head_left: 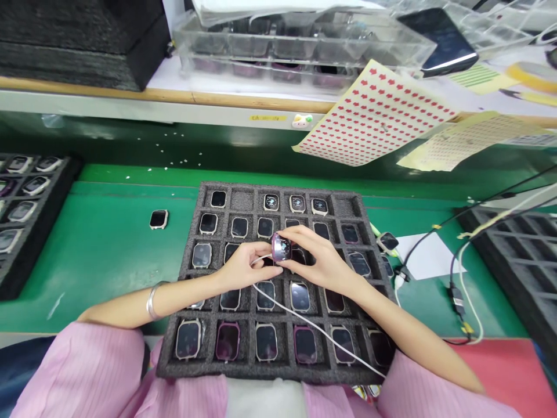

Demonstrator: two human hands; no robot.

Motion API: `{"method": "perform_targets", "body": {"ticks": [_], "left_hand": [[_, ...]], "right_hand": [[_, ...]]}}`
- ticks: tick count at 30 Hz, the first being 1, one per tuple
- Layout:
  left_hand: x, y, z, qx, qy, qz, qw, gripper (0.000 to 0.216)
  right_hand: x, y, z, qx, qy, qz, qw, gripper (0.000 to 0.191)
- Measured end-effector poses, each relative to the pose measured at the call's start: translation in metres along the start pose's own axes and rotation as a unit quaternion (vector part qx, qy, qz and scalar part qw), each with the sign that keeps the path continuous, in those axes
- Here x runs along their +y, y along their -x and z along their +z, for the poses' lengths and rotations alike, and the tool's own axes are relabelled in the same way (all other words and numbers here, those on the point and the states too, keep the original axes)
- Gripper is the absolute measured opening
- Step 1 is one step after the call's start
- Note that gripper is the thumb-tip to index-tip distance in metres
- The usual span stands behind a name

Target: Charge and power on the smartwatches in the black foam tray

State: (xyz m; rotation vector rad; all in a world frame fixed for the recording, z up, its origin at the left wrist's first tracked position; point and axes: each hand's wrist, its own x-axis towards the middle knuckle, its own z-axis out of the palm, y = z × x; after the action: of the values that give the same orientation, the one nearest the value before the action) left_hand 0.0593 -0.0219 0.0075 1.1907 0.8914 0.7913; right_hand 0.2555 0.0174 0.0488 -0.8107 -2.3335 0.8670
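A black foam tray with square pockets lies in front of me, and most pockets hold a smartwatch body. Over its middle my right hand pinches a purple smartwatch body by its edges. My left hand is closed on the end of a white cable right beside the watch. That cable trails across the tray toward my lower right. A silver bangle sits on my left wrist.
A loose watch body lies on the green mat left of the tray. Another filled foam tray is at far left, an empty one at far right. Black and white cables run right. Sticker sheets overhang the shelf.
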Motion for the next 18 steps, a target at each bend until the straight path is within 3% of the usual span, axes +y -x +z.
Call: {"method": "perform_targets", "body": {"ticks": [8,18], "left_hand": [[0.0,-0.002,0.001,0.058,0.055,-0.006,0.997,0.026],[-0.001,-0.003,-0.002,0.025,0.074,-0.018,0.997,0.026]], "right_hand": [[0.0,0.002,0.015,0.037,0.009,-0.035,0.999,0.041],[0.004,0.005,0.019,0.047,-0.011,-0.039,0.998,0.044]]}}
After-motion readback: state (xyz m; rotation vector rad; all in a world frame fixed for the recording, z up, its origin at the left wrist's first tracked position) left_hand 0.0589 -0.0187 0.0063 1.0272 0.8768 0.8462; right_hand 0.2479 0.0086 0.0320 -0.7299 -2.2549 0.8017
